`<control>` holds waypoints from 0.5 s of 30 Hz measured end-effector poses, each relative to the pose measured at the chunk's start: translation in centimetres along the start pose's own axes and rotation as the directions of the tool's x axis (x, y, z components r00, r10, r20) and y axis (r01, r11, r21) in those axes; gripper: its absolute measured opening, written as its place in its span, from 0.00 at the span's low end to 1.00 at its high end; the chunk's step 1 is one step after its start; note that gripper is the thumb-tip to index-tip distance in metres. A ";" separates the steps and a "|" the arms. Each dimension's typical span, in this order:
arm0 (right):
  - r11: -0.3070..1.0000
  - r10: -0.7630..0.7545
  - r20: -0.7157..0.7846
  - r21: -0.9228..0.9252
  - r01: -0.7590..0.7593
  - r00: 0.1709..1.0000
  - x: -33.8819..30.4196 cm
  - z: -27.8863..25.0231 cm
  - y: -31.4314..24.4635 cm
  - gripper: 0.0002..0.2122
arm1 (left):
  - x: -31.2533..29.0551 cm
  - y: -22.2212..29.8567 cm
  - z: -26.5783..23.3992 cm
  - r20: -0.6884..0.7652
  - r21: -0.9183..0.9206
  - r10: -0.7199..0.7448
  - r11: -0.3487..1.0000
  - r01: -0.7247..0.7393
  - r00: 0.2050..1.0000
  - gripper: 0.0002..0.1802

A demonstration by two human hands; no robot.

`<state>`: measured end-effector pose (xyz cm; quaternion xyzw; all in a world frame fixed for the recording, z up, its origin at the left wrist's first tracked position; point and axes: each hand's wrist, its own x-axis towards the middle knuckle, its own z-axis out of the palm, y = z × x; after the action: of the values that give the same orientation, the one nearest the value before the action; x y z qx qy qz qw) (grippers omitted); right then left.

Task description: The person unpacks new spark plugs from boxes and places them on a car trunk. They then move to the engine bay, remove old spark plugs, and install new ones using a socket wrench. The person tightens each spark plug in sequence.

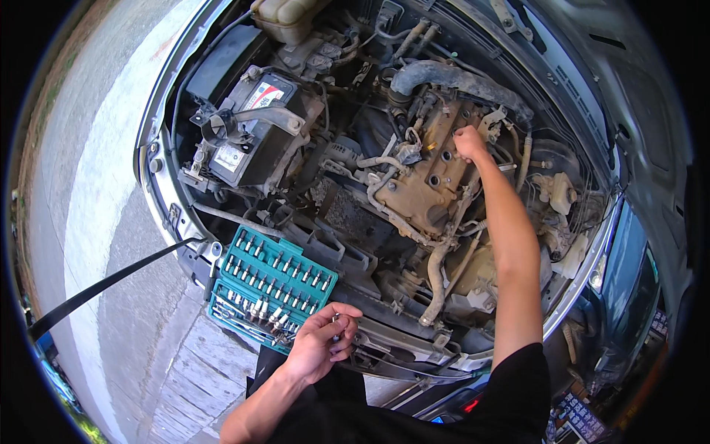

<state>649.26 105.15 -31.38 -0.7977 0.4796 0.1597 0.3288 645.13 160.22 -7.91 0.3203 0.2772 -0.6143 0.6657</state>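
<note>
My right hand (470, 143) reaches far over the engine and is closed at the brown valve cover (414, 194). Its fingers are at one of the round holes along the cover; whatever they grip is hidden. Close to the front edge of the engine bay, my left hand (318, 344) is pinched around a small metal piece (336, 318), too little of which shows to name. Just beyond that hand lies an open teal socket set case (277, 255), with rows of bits and several sockets in it.
A car battery (255, 126) sits at the left of the bay. A thick grey hose (458, 80) curves behind the valve cover. The black prop rod (111, 285) slants up from the front left corner. At the right stands the raised hood (629, 96).
</note>
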 end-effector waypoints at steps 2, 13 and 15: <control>0.990 0.063 0.126 0.116 -0.078 0.990 0.3 -0.4 0.0 0.13 | 0.2 0.1 -0.1 0.000 0.002 -0.021 1.000 0.021 1.000 0.10; 0.919 0.221 0.420 0.211 -0.332 0.880 2.3 -1.9 -1.0 0.05 | 1.0 0.5 0.0 0.054 0.074 -0.101 0.993 0.097 0.993 0.11; 0.906 0.242 0.429 0.220 -0.361 0.870 2.5 -1.7 -0.9 0.04 | 1.0 0.6 0.1 0.056 0.077 -0.099 0.993 0.094 0.994 0.12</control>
<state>651.18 102.65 -31.21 -0.6060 0.5423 0.2927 0.5031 645.78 159.54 -8.56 0.3124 0.2494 -0.6649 0.6309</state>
